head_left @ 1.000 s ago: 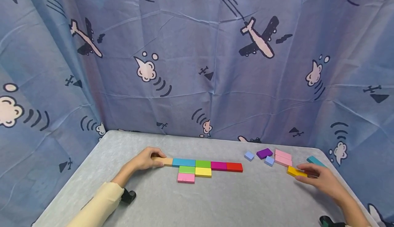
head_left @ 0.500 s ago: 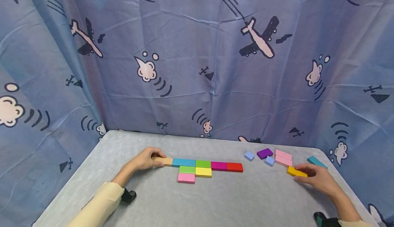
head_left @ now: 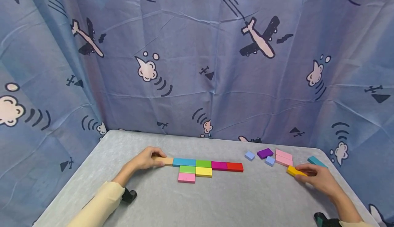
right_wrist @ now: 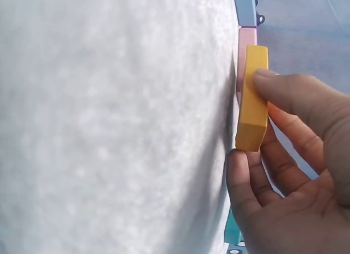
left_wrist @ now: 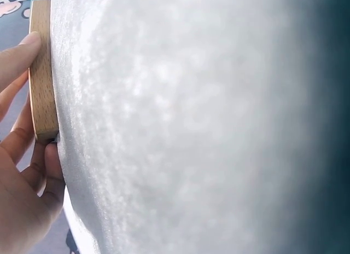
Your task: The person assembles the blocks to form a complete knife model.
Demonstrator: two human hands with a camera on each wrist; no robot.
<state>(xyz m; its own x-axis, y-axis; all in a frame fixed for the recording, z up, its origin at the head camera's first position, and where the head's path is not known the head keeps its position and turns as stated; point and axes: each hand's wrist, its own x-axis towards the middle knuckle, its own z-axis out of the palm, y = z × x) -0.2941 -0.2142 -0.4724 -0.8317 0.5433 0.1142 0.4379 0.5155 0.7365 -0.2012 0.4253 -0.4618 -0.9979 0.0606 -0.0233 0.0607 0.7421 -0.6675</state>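
Look, barely a shift this past second: my right hand [head_left: 319, 179] edges leftward, yet the amber block [head_left: 296, 171] stays at frame right, so it's still apart from the coloured row [head_left: 203, 164] mid-frame. Thumb and fingers pinch it narrowly; my left hand [head_left: 146, 159] grips the wooden block [head_left: 168, 161] at the row's left end.

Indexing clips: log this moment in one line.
left hand: holds rectangular tan wooden block abutting rectangular blue block | right hand: holds rectangular amber block

The left hand [head_left: 147, 158] gripped the tan block [head_left: 168, 161], which touched the blue block [head_left: 184, 162]; the right hand [head_left: 318, 179] held the orange block [head_left: 293, 171] near two pink blocks [head_left: 284, 159].
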